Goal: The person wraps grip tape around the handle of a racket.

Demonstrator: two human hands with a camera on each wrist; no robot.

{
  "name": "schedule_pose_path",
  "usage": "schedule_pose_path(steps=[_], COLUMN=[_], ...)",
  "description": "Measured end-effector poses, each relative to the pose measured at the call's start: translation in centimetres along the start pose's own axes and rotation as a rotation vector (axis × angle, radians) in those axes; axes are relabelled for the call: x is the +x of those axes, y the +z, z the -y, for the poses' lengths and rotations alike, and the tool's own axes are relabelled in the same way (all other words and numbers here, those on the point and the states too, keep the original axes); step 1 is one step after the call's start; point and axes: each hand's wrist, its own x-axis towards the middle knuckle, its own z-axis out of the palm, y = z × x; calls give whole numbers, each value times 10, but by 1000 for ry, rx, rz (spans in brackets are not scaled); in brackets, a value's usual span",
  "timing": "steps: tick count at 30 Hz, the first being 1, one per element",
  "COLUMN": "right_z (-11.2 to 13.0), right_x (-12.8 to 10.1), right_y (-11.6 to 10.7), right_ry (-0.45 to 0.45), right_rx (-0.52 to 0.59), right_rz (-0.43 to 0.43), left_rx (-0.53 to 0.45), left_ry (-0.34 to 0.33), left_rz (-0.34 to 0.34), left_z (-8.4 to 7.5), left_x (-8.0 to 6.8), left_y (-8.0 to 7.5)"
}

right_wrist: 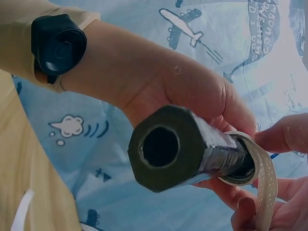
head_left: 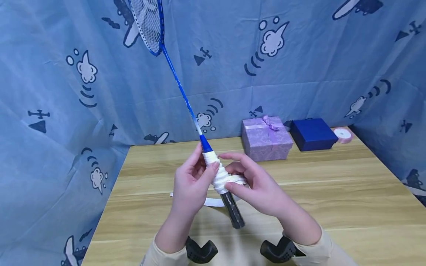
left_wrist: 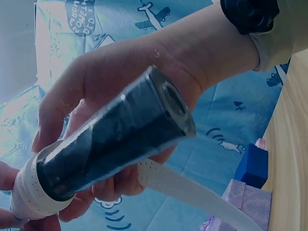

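wooden table (head_left: pixel 332 192) walled by blue cartoon cloth (head_left: pixel 66 92); purple gift box (head_left: pixel 267 138) at one o'clock. my left hand (head_left: pixel 193 181) and right hand (head_left: pixel 257 184) both clamp the racket handle (head_left: pixel 221 177); the right wrist view alone shows its hollow butt (right_wrist: pixel 160 147).

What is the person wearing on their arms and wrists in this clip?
Both hands are bare, without gloves or rings that I can see: the left hand and the right hand. Each arm has a pale beige long sleeve ending at the wrist, the left sleeve and the right sleeve. A black camera mount is strapped at each wrist.
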Motion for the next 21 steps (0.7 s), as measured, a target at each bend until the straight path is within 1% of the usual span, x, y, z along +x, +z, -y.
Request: schedule_pose_path(steps=[6, 11, 14, 17, 19, 21], right_z=[4, 7, 8, 7, 7, 8], right_x=[-2, -2, -4, -5, -4, -2], right_y=[4, 6, 7, 7, 7, 7], right_ry=[-13, -39, -94, -183, -240, -272], right_rx=[-171, -297, -412, -515, -550, -557], right_rz=[-76, -121, -170, -218, -235, -235], left_rx=[7, 22, 33, 45, 46, 49], left_ry=[8, 10, 2, -2, 0, 7], left_rz=[-22, -60, -82, -101, -112, -124], left_z=[2, 2, 3, 2, 2, 2], left_x=[2, 2, 3, 3, 3, 3], left_y=[-2, -2, -1, -1, -1, -2])
